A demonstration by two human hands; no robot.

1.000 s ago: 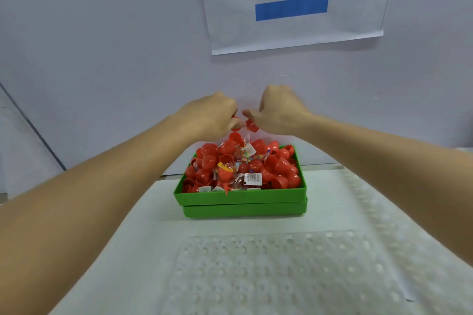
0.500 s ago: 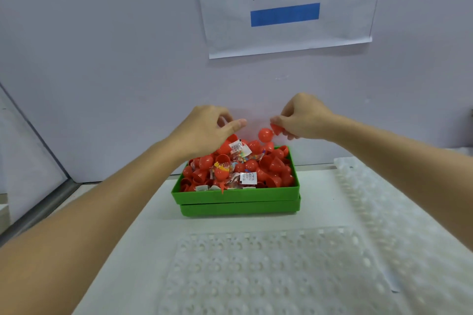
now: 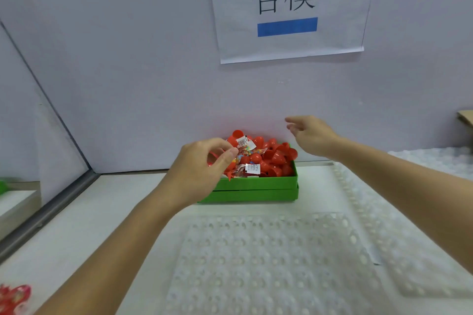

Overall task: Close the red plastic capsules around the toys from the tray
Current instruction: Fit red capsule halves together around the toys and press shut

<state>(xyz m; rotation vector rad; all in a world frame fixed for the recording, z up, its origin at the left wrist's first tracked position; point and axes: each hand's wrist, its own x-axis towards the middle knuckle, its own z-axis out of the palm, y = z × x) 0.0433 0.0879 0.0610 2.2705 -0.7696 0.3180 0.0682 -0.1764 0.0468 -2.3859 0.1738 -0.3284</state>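
A green tray (image 3: pixel 256 188) stands against the back wall, heaped with red capsule halves (image 3: pixel 277 156) and small bagged toys with white labels (image 3: pixel 245 142). My left hand (image 3: pixel 202 169) hovers over the tray's left part, its thumb and fingers pinched close at the pile; whether it grips anything I cannot tell. My right hand (image 3: pixel 311 135) floats above the tray's right end, fingers spread and nothing in it.
A clear dimpled plastic sheet (image 3: pixel 268 258) lies on the white table in front of the tray, another (image 3: pixel 422 212) to the right. Red items (image 3: pixel 14 298) show at the bottom left corner. A paper sign (image 3: pixel 289 7) hangs on the wall.
My hands have parted. The right hand let go of the red capsule and opened; the left hand dropped lower onto the pile. The camera view shifted left.
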